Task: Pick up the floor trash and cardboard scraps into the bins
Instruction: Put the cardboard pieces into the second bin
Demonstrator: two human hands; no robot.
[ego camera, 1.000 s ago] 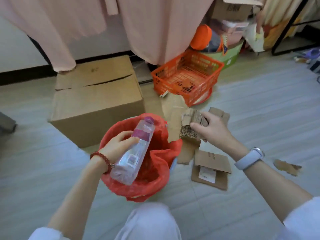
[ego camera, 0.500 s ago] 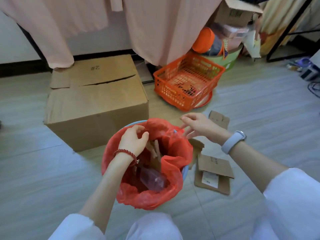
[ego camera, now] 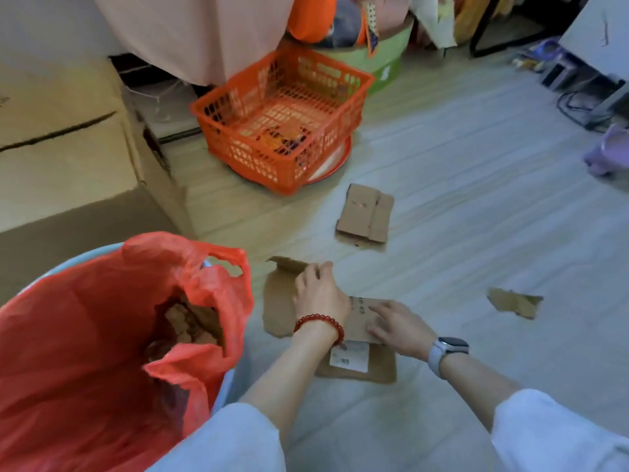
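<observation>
A blue bin lined with a red plastic bag stands at the lower left, with cardboard scraps inside it. Right of it, a torn cardboard scrap lies on the floor. My left hand, with a red bead bracelet, has its fingers curled on that scrap's upper flap. A labelled cardboard piece overlaps the scrap, and my right hand lies flat on it with its fingers spread. A folded cardboard piece and a small torn scrap lie farther out on the floor.
An orange mesh basket stands beyond the scraps, with a green tub of items behind it. A large cardboard box fills the left side. A purple object and cables lie at the far right.
The bottle and the cardboard wad went into the bin. Both hands left the bin and came down onto the cardboard pieces on the floor to its right. The view moved closer.
</observation>
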